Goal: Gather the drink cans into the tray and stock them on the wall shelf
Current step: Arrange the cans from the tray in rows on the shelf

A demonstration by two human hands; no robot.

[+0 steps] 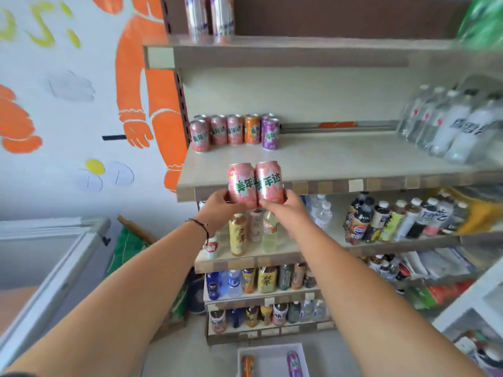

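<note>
- The left hand [217, 208] grips the lower part of 1 pink can [241, 185], fingers curled round its base.
- The right hand [285, 206] grips a 2nd pink can [269, 180] the same way; the 2 cans stand upright and touch side by side, raised in front of the front edge of the wall shelf [340, 159].
- At the back left of that shelf stands a row of cans [235, 130]: 3 pink in front, then 1 orange and 1 purple, with more can tops partly hidden behind them.
- The white tray [272, 349] lies on the floor at the bottom of the view, holding 1 orange can [248, 365] and 1 purple can [294, 363], both lying down and well apart.
- Clear bottles [449, 123] stand at the right end of the same shelf, blurred.
- 2 silver cans [209, 17] stand on the shelf above.
- The lower shelves hold mixed drink bottles [394, 221].
</note>
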